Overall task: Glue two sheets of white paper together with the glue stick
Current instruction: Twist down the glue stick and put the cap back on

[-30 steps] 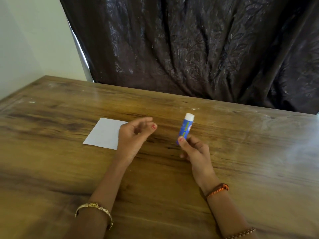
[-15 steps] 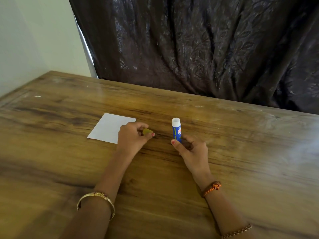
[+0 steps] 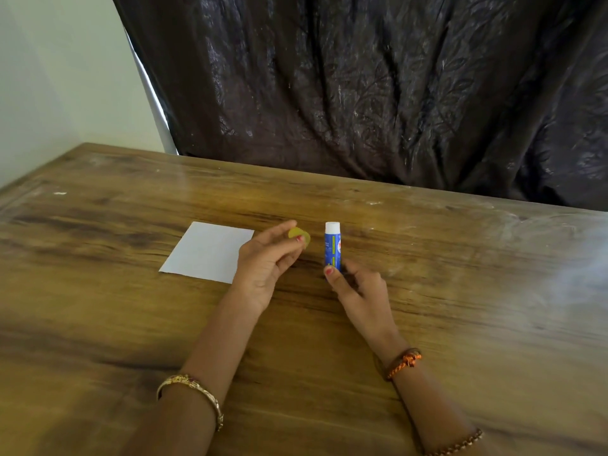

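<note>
**Glue stick uncapped, cap in left hand, stick upright in right**

Head view (only cam):

Wooden counter (image 3: 460,291), grain running left-right, w/ pale smudges toward the right edge and far edge. Dark crinkled curtain (image 3: 378,93) hangs behind the far edge; pale wall (image 3: 59,77) at far-left corner.

White paper (image 3: 205,251) lies flat on the counter, left of centre, roughly midway between near and far edges. Looks like one square from here; can't tell if it's one sheet or two stacked. Its right edge is partly covered by the left hand.

Left hand (image 3: 263,268) is raised just over the paper's right edge, palm half-turned up, fingers closed on a small yellow cap (image 3: 299,235) pinched betw. thumb and fingertips. Cap is off the stick, a short gap to the left of it, not touching. Gold bangle (image 3: 194,390) on the left forearm.

Right hand (image 3: 358,291) sits near counter centre, thumb and fingers clamped on the bottom of the glue stick (image 3: 333,248). Stick stands upright, blue body w/ label, white top end exposed. Can't tell whether its base touches the counter or is held just above – fingers hide it. Orange braided thread (image 3: 404,362) on the right wrist, beaded bracelet (image 3: 457,444) further down the forearm.

Both hands are apart from each other, stick just right of the cap, paper left of both.
</note>
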